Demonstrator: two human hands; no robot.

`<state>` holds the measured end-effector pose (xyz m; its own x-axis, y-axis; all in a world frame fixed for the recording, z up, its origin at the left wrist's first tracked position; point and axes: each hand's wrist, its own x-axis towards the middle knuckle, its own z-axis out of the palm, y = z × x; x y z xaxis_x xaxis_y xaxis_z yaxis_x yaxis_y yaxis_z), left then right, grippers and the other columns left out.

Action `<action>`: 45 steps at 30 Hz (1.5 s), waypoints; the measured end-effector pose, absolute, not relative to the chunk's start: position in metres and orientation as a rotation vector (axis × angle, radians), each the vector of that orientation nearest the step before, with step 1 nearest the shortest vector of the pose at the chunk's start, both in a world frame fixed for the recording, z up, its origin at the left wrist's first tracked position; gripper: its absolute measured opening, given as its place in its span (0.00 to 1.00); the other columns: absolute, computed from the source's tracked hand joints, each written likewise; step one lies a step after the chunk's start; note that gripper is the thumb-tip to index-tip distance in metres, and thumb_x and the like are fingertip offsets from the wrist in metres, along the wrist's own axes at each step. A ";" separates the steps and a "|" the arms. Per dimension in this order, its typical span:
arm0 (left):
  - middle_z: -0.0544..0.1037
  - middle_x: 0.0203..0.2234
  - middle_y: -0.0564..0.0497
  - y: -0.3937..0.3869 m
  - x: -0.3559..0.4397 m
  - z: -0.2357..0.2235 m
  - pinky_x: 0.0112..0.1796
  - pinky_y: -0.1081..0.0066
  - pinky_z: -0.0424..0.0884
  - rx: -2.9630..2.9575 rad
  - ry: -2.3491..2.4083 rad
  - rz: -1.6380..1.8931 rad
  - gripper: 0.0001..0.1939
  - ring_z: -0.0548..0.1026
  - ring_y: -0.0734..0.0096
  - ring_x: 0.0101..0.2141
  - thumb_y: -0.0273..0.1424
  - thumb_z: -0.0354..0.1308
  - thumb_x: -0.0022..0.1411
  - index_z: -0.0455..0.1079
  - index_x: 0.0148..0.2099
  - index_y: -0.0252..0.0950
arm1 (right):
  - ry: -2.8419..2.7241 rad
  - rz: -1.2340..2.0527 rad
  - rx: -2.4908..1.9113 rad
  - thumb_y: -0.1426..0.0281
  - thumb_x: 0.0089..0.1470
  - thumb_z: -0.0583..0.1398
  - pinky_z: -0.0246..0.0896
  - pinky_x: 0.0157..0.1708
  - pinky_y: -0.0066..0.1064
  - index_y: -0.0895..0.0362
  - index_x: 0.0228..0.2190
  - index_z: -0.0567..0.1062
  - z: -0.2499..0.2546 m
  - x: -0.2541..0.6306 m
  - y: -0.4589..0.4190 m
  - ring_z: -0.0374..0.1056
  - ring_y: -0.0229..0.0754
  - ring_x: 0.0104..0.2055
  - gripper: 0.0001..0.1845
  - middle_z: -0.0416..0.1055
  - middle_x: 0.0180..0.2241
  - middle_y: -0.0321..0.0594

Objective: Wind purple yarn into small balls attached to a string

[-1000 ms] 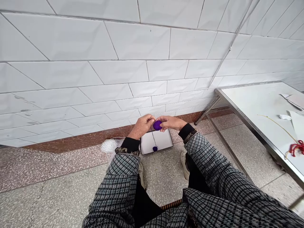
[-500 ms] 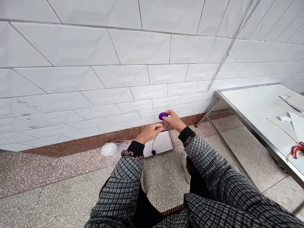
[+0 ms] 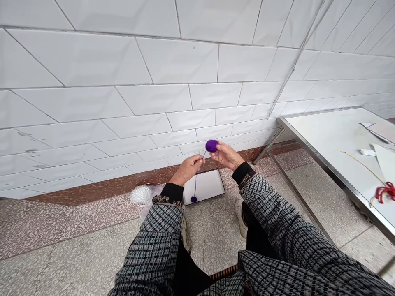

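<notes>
My right hand [image 3: 227, 155] grips a ball of purple yarn [image 3: 211, 145] by its right side, in front of the wall. A strand of yarn [image 3: 204, 155] runs from the ball down to my left hand [image 3: 187, 169], whose fingers are pinched on it. From there the strand hangs on to a smaller, darker purple yarn ball [image 3: 194, 199] at the lower edge of a shallow white box [image 3: 210, 185] with a dark rim. The box lies on the floor below my hands.
White yarn [image 3: 141, 194] in clear plastic lies on the floor left of the box. A metal-framed table [image 3: 333, 135] at the right bears papers, a yellow strand and a red yarn piece [image 3: 385, 192]. The tiled wall [image 3: 166, 98] stands close ahead.
My hands have moved apart, the left one leftward. The right hand has turned the purple ball so more of it shows, and the small ball has shifted slightly left.
</notes>
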<state>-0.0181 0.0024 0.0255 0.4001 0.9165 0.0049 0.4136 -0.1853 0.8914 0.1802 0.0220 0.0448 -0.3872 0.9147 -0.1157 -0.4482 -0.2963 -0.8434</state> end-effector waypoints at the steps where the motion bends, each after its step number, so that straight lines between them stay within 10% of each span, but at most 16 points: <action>1: 0.66 0.19 0.56 0.001 -0.016 0.026 0.28 0.72 0.62 1.790 1.138 0.678 0.15 0.64 0.72 0.23 0.42 0.49 0.63 0.70 0.37 0.36 | -0.907 1.759 -0.817 0.66 0.46 0.67 0.66 0.29 0.23 0.56 0.40 0.66 0.043 0.179 0.024 0.69 0.32 0.29 0.22 0.72 0.33 0.36; 8: 0.73 0.26 0.52 -0.008 -0.008 0.036 0.32 0.71 0.65 1.881 1.038 0.607 0.15 0.68 0.70 0.29 0.40 0.52 0.60 0.71 0.33 0.35 | -1.440 1.245 -1.421 0.73 0.44 0.63 0.61 0.26 0.24 0.55 0.40 0.68 0.026 0.175 0.028 0.62 0.31 0.25 0.18 0.68 0.33 0.31; 18: 0.71 0.25 0.53 0.001 -0.020 0.032 0.36 0.70 0.65 1.843 1.273 0.782 0.13 0.69 0.67 0.31 0.39 0.49 0.60 0.69 0.33 0.36 | -1.300 2.124 -0.821 0.73 0.45 0.65 0.68 0.29 0.27 0.58 0.41 0.67 0.045 0.185 0.012 0.69 0.33 0.26 0.20 0.72 0.32 0.35; 33: 0.73 0.26 0.52 -0.006 -0.008 0.032 0.35 0.70 0.64 1.943 1.157 0.680 0.13 0.68 0.68 0.30 0.38 0.50 0.60 0.70 0.32 0.36 | -1.678 1.206 -1.467 0.76 0.44 0.64 0.62 0.30 0.27 0.57 0.36 0.67 0.029 0.178 0.022 0.62 0.32 0.28 0.16 0.68 0.32 0.32; 39: 0.74 0.30 0.50 -0.001 -0.016 0.035 0.40 0.68 0.67 1.915 1.321 0.817 0.09 0.71 0.65 0.34 0.33 0.49 0.59 0.68 0.32 0.36 | -1.671 1.975 -1.151 0.77 0.45 0.62 0.65 0.25 0.26 0.58 0.39 0.68 0.037 0.182 0.013 0.67 0.32 0.24 0.16 0.71 0.31 0.33; 45: 0.66 0.22 0.55 -0.002 -0.010 0.030 0.31 0.71 0.62 1.812 1.340 0.720 0.10 0.64 0.71 0.25 0.32 0.46 0.61 0.68 0.35 0.36 | -0.989 1.857 -0.771 0.69 0.46 0.67 0.69 0.30 0.25 0.56 0.41 0.65 0.045 0.181 0.020 0.69 0.32 0.27 0.22 0.73 0.31 0.33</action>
